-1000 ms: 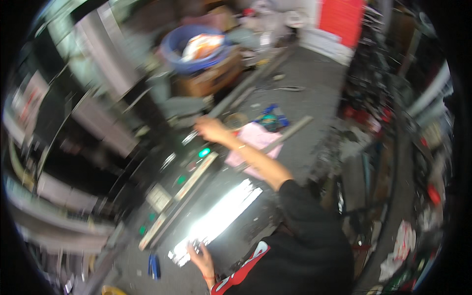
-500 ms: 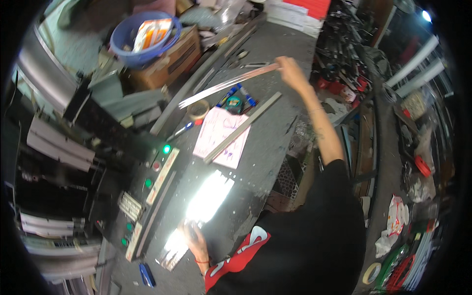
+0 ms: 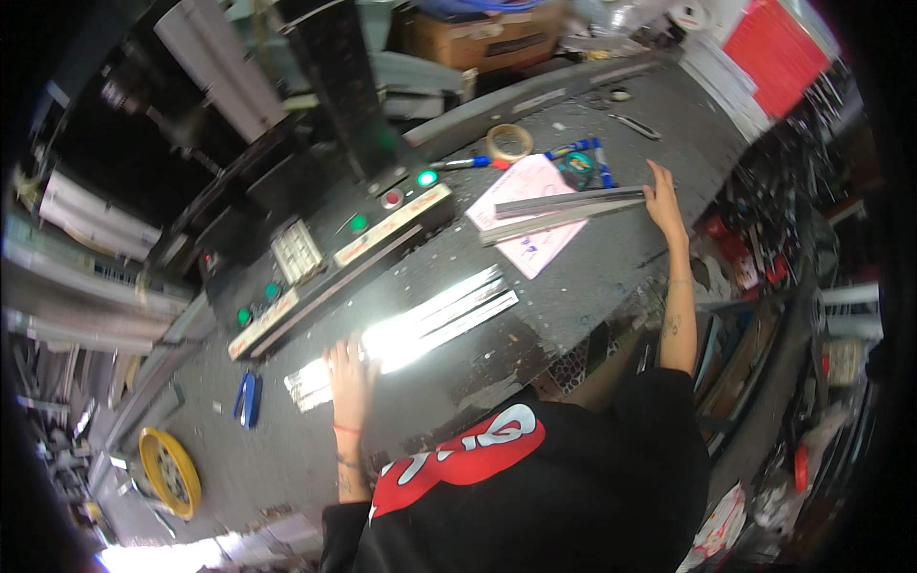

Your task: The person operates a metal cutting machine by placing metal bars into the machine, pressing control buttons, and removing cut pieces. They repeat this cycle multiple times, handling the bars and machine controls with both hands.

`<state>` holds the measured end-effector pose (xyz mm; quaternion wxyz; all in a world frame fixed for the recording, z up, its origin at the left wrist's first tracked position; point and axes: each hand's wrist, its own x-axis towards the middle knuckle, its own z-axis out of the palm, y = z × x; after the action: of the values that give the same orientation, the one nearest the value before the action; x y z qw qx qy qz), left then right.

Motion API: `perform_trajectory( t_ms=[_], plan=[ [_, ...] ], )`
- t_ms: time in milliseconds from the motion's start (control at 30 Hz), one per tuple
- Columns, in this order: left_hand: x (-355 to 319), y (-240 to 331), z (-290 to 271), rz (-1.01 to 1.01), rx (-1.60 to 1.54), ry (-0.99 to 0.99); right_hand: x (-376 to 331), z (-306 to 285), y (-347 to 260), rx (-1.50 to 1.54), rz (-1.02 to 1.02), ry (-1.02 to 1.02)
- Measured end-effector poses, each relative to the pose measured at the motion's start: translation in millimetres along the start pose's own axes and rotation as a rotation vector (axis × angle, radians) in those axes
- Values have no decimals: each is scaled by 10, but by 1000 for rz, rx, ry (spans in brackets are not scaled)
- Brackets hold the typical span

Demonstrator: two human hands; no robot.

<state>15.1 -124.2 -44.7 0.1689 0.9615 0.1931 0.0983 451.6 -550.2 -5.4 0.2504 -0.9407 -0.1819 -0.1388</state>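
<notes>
- Left hand (image 3: 351,377): fingers loosely spread, blurred, over the near-left end of the shiny strips (image 3: 458,310); contact unclear.
- Strips: long, flat, mirror-bright, side by side on the matte dark bench (image 3: 583,296).
- Right hand (image 3: 666,202): at the right ends of 2 slim straight bars, dark (image 3: 559,203) and pale (image 3: 535,228); couldn't tell if gripping.
- Bars crossed thin pink paper (image 3: 533,261).
- Rounded teal tape measure (image 3: 576,171) sat just beyond.

Left hand (image 3: 352,377) blurred, blue basin (image 3: 480,7) mostly cut off (top edge), pink sheet (image 3: 523,184) partly under grey strips (image 3: 565,203).
</notes>
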Motion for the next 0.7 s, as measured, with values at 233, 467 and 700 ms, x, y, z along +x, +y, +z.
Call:
perform_trajectory(
  t_ms=[233,467,700],
  plan=[
    [194,-136,-257,185,-41,-234,-241,495,-516,198,-219,-21],
    [-55,-775,-1210,170,331,172,-354,637,-1002,359,-206,-52],
    [-269,-1900,-2356,-136,733,423,-228,755,-1738,411,-288,-86]
  ],
)
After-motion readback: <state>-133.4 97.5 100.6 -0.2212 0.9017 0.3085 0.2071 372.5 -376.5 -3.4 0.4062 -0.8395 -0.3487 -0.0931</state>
